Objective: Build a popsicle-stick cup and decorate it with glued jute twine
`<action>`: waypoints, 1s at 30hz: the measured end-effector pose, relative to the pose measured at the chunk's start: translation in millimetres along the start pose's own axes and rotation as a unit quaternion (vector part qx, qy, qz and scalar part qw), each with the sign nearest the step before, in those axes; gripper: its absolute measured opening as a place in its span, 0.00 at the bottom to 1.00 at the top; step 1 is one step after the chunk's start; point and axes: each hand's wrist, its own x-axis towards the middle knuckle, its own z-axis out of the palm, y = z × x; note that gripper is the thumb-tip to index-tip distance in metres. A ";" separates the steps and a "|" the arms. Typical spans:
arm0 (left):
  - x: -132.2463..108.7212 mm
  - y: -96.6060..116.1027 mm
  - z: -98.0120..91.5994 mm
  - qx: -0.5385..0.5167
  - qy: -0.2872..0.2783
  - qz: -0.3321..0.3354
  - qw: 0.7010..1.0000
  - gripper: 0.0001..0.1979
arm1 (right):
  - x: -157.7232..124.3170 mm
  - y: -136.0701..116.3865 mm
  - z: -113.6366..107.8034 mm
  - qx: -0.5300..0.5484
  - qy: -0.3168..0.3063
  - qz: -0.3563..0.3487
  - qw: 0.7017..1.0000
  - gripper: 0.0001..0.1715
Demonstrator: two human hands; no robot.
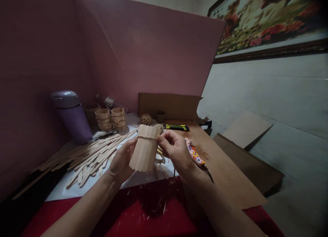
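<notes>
A cup made of craft sticks [144,153] is held tilted in front of me, its scalloped rim upward and its base flaring. A band of twine [148,137] runs round its upper part. My left hand [124,161] is closed round the cup's left side, with its fingers partly hidden behind it. At the right edge of the cup, my right hand [176,151] pinches thumb against finger where the twine meets the edge. Just what lies between those fingertips is mostly hidden. Many loose craft sticks [94,155] lie fanned out on white paper to the left.
Two finished-looking stick cups [104,120] stand behind the sticks, near a purple bottle [74,117]. Farther back are a twine ball [145,119] and a small dark pot [160,116]. A yellow-black utility knife [176,127] and a flower-patterned glue gun [194,153] lie on cardboard [225,182].
</notes>
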 end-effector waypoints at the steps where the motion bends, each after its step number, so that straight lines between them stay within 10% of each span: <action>1: -0.1 0.5 0.7 0.010 -0.006 0.012 1.000 0.18 | -0.3 -1.2 -0.2 -0.005 0.005 -0.005 1.000 0.20; 13: 0.9 -9.2 9.9 0.102 0.041 0.110 0.988 0.24 | -1.3 6.2 0.9 -0.079 0.022 -0.045 0.996 0.19; 20: -2.0 -5.1 10.6 0.040 0.024 0.067 0.997 0.20 | -4.1 2.8 2.0 -0.020 -0.003 0.004 1.000 0.23; 30: 0.3 -6.2 -0.3 -0.030 0.029 0.038 0.998 0.15 | -16.3 -2.3 5.8 -0.162 -0.001 -0.104 0.981 0.09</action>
